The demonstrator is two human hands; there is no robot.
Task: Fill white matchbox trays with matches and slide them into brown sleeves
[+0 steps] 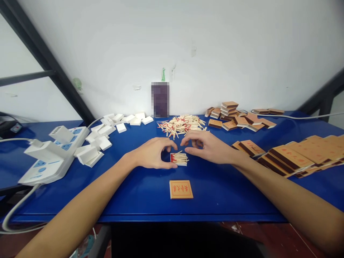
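A small white matchbox tray [183, 164] lies on the blue table, filled with red-headed matches [179, 157], some sticking up over its rim. At its left side is my left hand [154, 153], thumb and fingers apart around the tray's left end. My right hand [200, 145] hovers at the tray's upper right, its fingers curled with a gap between thumb and forefinger. No match shows in either hand. Nearer the table's front edge lies an orange matchbox sleeve [181, 189] with red characters. Behind the hands is a heap of loose matches [185, 124].
White empty trays [99, 136] are piled at the left, beside a white power strip [56, 157] with plugs and cables. Orange matchboxes [239, 118] are heaped at back right, and rows of more boxes [295, 154] lie at right. A dark pixelated rectangle [160, 99] stands against the wall.
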